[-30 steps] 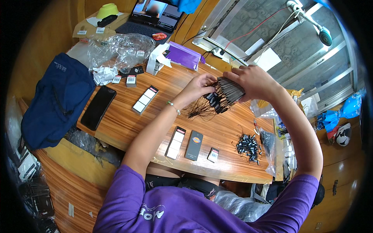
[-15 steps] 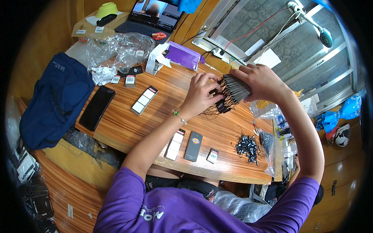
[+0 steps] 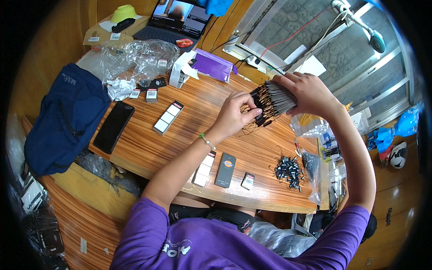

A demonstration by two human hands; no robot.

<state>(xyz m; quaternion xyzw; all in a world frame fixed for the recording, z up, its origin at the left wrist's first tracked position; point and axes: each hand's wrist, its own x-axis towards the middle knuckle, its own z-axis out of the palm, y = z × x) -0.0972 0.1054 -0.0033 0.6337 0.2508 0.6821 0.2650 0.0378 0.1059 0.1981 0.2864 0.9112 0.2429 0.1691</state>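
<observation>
A thick stack of dark hang tags (image 3: 281, 98) is raised over the far part of the table. My right hand (image 3: 311, 95) grips it from the right, fingers over its top edge. Black strings (image 3: 266, 107) dangle in a tangle from the stack's left end. There my left hand (image 3: 235, 112) is closed, thumb and forefinger pinched at the strings; what exactly lies between the fingertips is hidden. On the table below are a single dark tag (image 3: 225, 170), a white-labelled stack of tags (image 3: 204, 169), a small label tag (image 3: 248, 181) and a heap of black string fasteners (image 3: 289, 172).
Another labelled tag stack (image 3: 168, 117) lies left of my hands, near a black phone (image 3: 114, 128) and a blue backpack (image 3: 63, 123). Crumpled clear plastic (image 3: 139, 58), a purple pouch (image 3: 211, 65) and a laptop (image 3: 177, 20) sit farther back. A plastic bag (image 3: 310, 173) borders the right edge.
My left fingers have drawn closer together at the strings. My right hand and the tag stack have shifted slightly to the right and away from me.
</observation>
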